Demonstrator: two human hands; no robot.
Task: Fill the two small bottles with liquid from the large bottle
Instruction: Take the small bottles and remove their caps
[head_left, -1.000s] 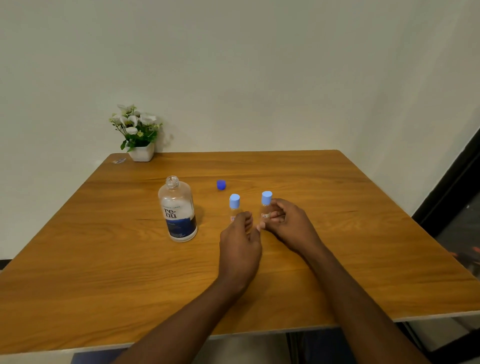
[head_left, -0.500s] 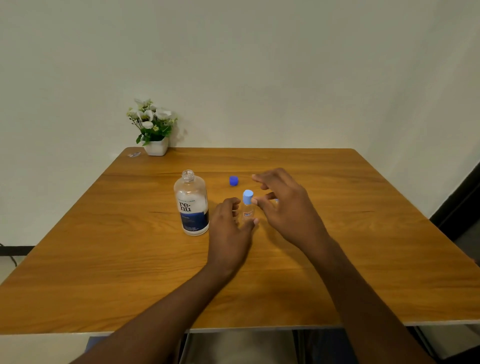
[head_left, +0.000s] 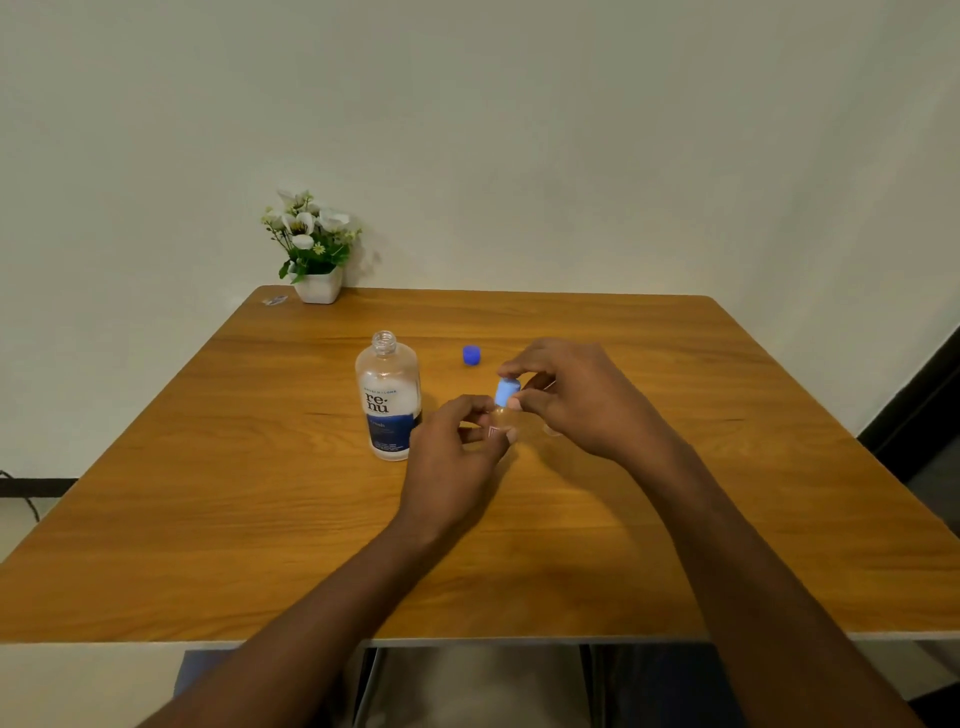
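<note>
At the centre of the frame we find the small bottle (head_left: 497, 427), clear, with a pink mark on its label, upright or nearly so and just right of the large bottle. The left hand (head_left: 457, 452) grips its body, fingers and thumb curled round it from the lower left. The light blue cap (head_left: 507, 392) sits on the bottle's neck, and the right hand (head_left: 576, 400) pinches that cap between forefinger and thumb, reaching in from the right. The two hands meet on this one bottle, almost touching. We cannot tell whether the cap is screwed tight or loose.

Under the right hand a bit of clear base shows, the second small bottle (head_left: 551, 430); the rest of it is hidden behind the palm.

Left of the hands stands the large bottle (head_left: 388, 400), upright, its mouth uncapped, with a white and dark blue label. We cannot make out how much liquid it holds. Its dark blue cap (head_left: 471, 355) lies on the table (head_left: 727, 519) above the hands, apart from both bottles.

Toward the upper left of the frame, at the table's far corner, a white flower pot (head_left: 318, 287) holds white blooms against the pale wall (head_left: 571, 130), with a small flat scrap (head_left: 274, 300) just beside it. At the left edge of the frame a dark cable (head_left: 23, 493) hangs.
</note>
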